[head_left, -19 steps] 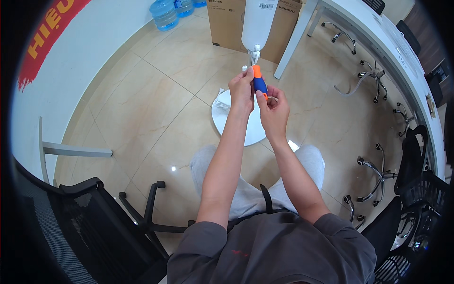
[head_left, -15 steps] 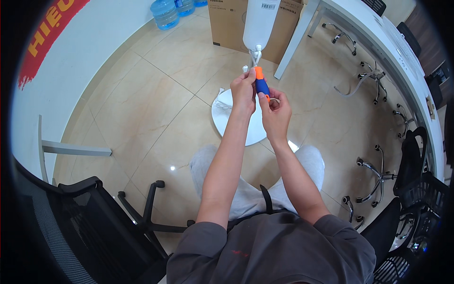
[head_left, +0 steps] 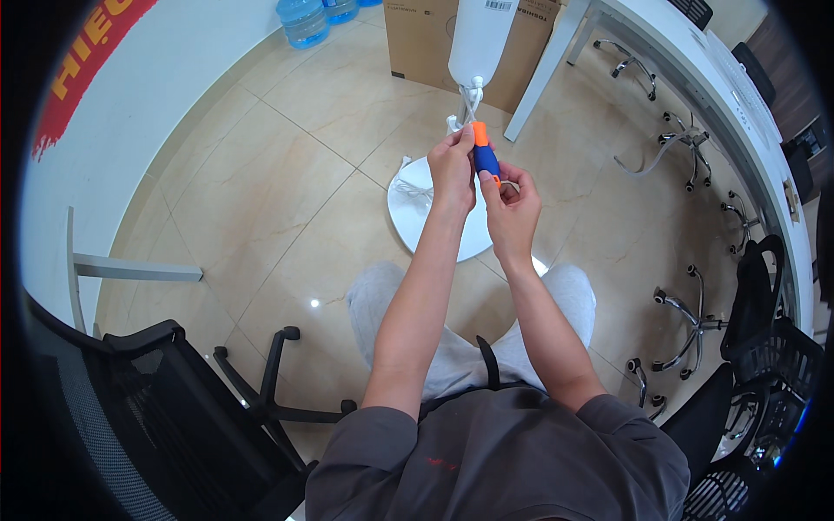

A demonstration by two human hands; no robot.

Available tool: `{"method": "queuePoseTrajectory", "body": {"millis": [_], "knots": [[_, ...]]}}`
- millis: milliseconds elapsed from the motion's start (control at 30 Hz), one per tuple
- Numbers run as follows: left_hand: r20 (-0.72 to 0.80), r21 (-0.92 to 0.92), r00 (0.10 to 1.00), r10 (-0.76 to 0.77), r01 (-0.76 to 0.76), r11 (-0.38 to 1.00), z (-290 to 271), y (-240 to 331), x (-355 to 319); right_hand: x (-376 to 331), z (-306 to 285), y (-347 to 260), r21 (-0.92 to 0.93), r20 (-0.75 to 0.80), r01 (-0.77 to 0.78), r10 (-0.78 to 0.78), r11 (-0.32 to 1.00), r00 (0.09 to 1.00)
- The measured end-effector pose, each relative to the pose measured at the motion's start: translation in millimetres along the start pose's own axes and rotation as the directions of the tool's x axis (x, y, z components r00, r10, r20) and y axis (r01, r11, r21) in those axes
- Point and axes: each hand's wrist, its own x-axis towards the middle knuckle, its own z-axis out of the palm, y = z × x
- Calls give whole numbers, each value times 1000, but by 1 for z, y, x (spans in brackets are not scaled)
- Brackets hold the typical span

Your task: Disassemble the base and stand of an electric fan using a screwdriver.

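1. In the head view, against half a second ago: slight rightward shift of the tool (head_left: 486, 159), together with left hand (head_left: 452, 176) and right hand (head_left: 514, 213). Same two-handed grip as then. Bottles (head_left: 305, 26) and box (head_left: 421, 43) a little higher in view.
2. Pinching the tool's orange front end with left thumb and fingertips; pressing right thumb against its rear end, with right fingers curled close round it.
3. Tool held in the air, just below the white column (head_left: 480, 43) and in front of the round white base (head_left: 413, 217). Too hidden to tell whether touching anything ahead.
4. Underneath, glossy beige floor (head_left: 287, 208) of large tiles, with dark joints and bright reflections. On the base, a loosely gathered white cord (head_left: 417, 188).
5. Around: pale wall (head_left: 200, 61) with red banner (head_left: 82, 104) at left; long white table (head_left: 673, 43) at right; black mesh chair (head_left: 174, 417) at lower left; grey trousers (head_left: 387, 295) on either side of the forearms.
6. By count: one tool, one column, one base, two hands, three blue bottles, the third cut off by the upper edge; at least four chrome chair bases (head_left: 699, 325) at right.
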Motion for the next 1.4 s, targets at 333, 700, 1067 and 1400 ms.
{"method": "queuePoseTrajectory", "body": {"millis": [333, 700, 1067, 1400], "knots": [[-6, -38, 1000, -4, 4, 999, -1, -4, -4, -4, -3, -4, -4, 15, -46, 46, 999, 999], [3, 24, 999, 36, -36, 999, -2, 0, -4, -3, 1, -12, 6, 26, -86, 86, 996, 996], [-3, 91, 998, 67, -67, 994, -1, 7, 8, 5, 13, -11, 114, 15, -85, 84, 990, 996], [15, 106, 996, 83, -84, 991, -3, 7, 10, 6, 14, -20, 48, -5, -92, 92, 995, 996]]}}
